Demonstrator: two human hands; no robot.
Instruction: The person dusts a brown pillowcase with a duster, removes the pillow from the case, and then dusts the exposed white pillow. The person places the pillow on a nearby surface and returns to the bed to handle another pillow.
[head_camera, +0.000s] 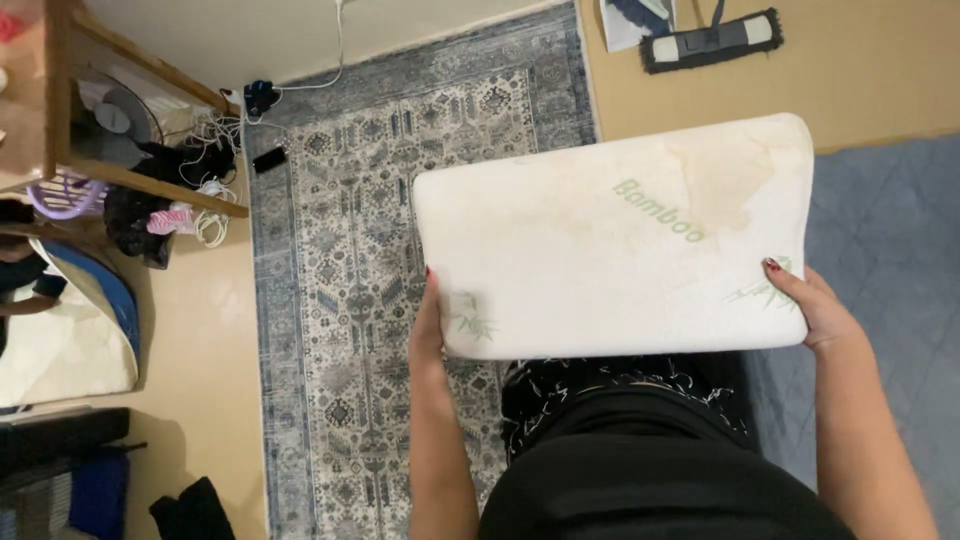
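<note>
A white pillow (615, 235), stained in places, is held flat in the air above a patterned rug (370, 250). Its long axis runs from 9 to 3 o'clock, tilted slightly up at the right. It is gripped at both short ends: the left hand (428, 330) is closed on the 8 o'clock corner, the right hand (812, 305) on the 4 o'clock corner, fingers wrapped around the edges. Both hands are equally near. A flat mop (712, 40) lies on the floor at 1 o'clock.
</note>
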